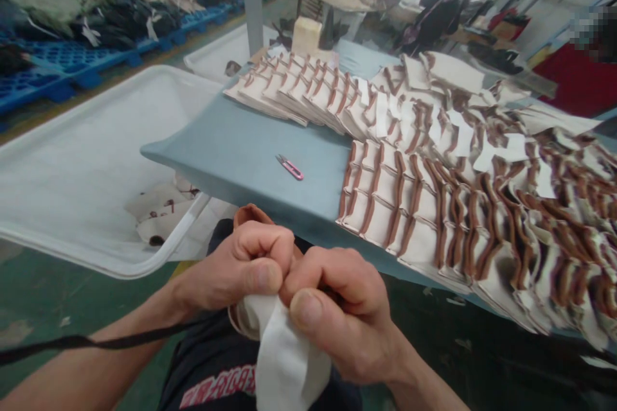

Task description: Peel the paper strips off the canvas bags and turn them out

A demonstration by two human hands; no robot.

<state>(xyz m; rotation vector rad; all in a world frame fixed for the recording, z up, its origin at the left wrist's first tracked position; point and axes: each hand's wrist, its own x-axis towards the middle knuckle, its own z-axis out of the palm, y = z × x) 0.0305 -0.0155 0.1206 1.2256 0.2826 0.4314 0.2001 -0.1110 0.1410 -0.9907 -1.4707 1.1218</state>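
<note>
My left hand [241,266] and my right hand [337,308] are both closed, thumbs side by side, pinching one cream fabric piece [284,359] with brown trim over my lap. The white cloth hangs down below my thumbs; a brown edge [248,213] shows above my left knuckles. Just beyond my hands is the edge of the blue-grey table [231,148]. A pink thread snip [290,167] lies on it, apart from both hands.
Overlapping rows of cream pieces with brown trim [434,199] cover the table's right and far side. A white bin [72,160] at left holds a few pieces [161,209]. A black strap [96,340] crosses my left forearm. Other people stand at the back right.
</note>
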